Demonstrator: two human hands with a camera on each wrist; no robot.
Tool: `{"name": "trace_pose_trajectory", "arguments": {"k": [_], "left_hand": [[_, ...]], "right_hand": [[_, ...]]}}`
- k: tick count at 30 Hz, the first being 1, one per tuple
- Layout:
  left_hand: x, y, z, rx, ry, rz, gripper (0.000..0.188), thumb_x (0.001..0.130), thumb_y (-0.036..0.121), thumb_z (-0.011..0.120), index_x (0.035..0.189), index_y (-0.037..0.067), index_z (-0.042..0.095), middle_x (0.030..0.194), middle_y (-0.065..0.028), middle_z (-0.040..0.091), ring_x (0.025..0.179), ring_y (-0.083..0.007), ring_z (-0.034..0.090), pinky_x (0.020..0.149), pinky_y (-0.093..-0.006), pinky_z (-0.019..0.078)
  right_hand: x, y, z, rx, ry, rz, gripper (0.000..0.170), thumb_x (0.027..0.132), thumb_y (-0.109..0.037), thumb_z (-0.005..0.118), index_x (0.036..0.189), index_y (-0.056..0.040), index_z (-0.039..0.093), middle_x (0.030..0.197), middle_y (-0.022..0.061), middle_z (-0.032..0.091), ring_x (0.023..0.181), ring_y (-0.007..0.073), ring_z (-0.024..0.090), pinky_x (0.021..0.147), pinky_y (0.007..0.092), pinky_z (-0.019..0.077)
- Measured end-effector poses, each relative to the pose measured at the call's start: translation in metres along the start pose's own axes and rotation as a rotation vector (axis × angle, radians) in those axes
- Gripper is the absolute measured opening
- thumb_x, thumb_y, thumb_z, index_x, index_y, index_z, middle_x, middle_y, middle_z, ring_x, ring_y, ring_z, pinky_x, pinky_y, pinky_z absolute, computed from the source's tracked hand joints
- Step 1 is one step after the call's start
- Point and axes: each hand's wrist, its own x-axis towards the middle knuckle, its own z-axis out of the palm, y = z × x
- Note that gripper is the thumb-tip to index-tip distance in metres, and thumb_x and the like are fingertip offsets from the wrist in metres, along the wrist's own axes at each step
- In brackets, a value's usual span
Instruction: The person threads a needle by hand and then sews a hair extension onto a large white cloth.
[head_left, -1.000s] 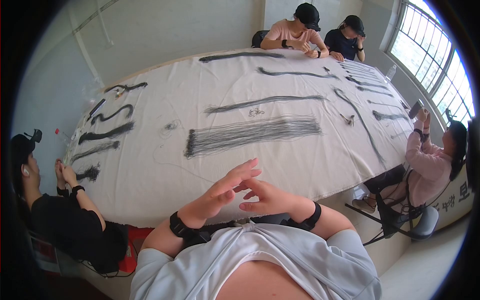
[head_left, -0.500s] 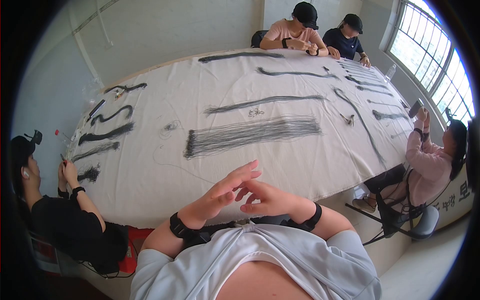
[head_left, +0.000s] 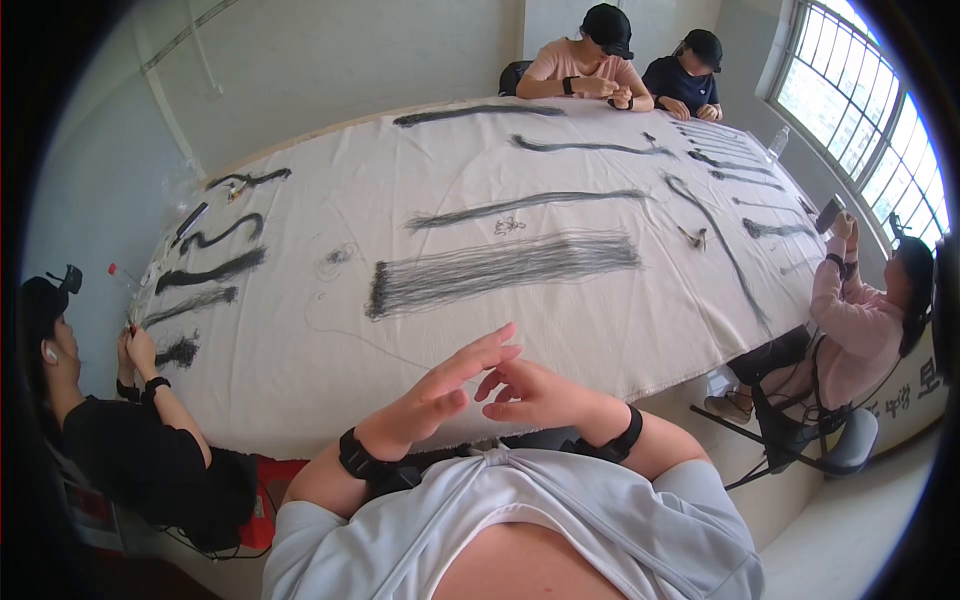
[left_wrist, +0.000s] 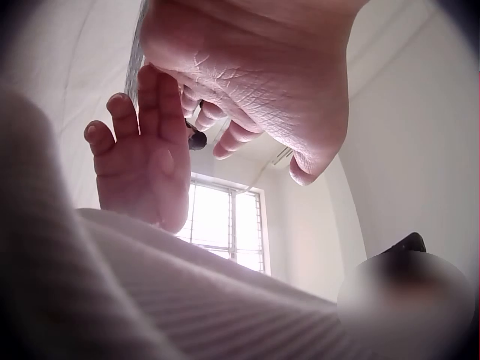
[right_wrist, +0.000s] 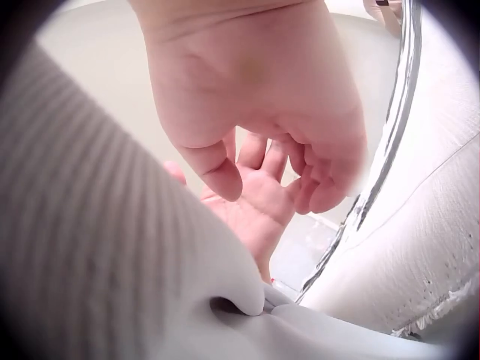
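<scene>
Both my hands are together at the near edge of the table, holding nothing. The left hand (head_left: 440, 392) has its fingers stretched out toward the right, and the right hand (head_left: 545, 392) meets them with loosely bent fingers. In the left wrist view the right hand's palm (left_wrist: 146, 165) shows beyond the left hand (left_wrist: 262, 82). The right wrist view has the right hand (right_wrist: 255, 90) hanging in front of the left palm (right_wrist: 255, 210). Nearest to them on the white cloth (head_left: 320, 400) lies a wide, spread band of dark hair-like strands (head_left: 510, 268).
Several narrower dark bundles lie about, one behind the band (head_left: 530, 207) and one curving down the right side (head_left: 715, 240). A tangle (head_left: 340, 254) sits left of centre. People sit left (head_left: 130, 460), right (head_left: 860, 310) and at the far side (head_left: 585, 70). A bottle (head_left: 778, 145) stands far right.
My hands stay nearly still; the right fingers shift slightly. The person on the left lifts a small tool, and the one at the far right lowers a hand from the face to the table.
</scene>
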Motion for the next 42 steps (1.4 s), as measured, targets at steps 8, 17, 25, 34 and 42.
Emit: {"name": "trace_pose_trajectory", "arguments": {"k": [8,17,25,34,42], "left_hand": [[0.0,0.004,0.003,-0.033,0.001,-0.013,0.077,0.088,0.065,0.037,0.138,0.006,0.039,0.149,-0.018,0.021,0.137,-0.0308,0.024,0.107,-0.0429,0.0235],[0.0,0.009,0.002,-0.002,-0.001,-0.031,0.079,0.087,0.066,0.037,0.137,0.005,0.039,0.149,-0.0174,0.021,0.137,-0.0309,0.024,0.107,-0.0427,0.0243],[-0.001,0.004,0.004,-0.03,0.037,-0.019,0.08,0.087,0.067,0.035,0.137,0.005,0.039,0.15,-0.0167,0.021,0.136,-0.0302,0.027,0.107,-0.042,0.024],[0.0,0.005,0.004,-0.011,0.053,0.006,0.083,0.086,0.069,0.035,0.137,0.003,0.039,0.149,-0.0178,0.021,0.135,-0.0296,0.029,0.107,-0.042,0.0248],[0.0,0.003,0.003,0.013,0.063,0.01,0.083,0.086,0.069,0.035,0.136,0.003,0.041,0.149,-0.0165,0.022,0.135,-0.0297,0.028,0.108,-0.0434,0.0238]], "right_hand": [[-0.001,0.0,0.0,-0.04,-0.009,0.0,0.051,0.081,-0.01,0.062,0.127,-0.002,0.042,0.121,0.0116,0.048,0.101,0.0178,0.055,0.076,0.029,0.0512],[-0.001,-0.006,0.001,-0.047,-0.069,-0.013,0.05,0.081,-0.01,0.062,0.126,-0.002,0.043,0.12,0.011,0.049,0.101,0.019,0.055,0.076,0.0296,0.0514],[-0.003,-0.011,0.001,-0.071,-0.055,-0.041,0.049,0.08,-0.009,0.062,0.125,0.0001,0.042,0.121,0.0122,0.049,0.103,0.02,0.055,0.077,0.0297,0.0511],[-0.002,-0.006,0.003,0.051,-0.004,-0.003,0.049,0.081,-0.01,0.062,0.124,-0.0003,0.043,0.123,0.0127,0.048,0.103,0.0194,0.055,0.079,0.031,0.0506],[-0.001,-0.011,0.004,-0.037,0.039,0.015,0.049,0.081,-0.011,0.061,0.125,0.0011,0.042,0.126,0.0139,0.048,0.104,0.0206,0.055,0.081,0.0317,0.0507]]}}
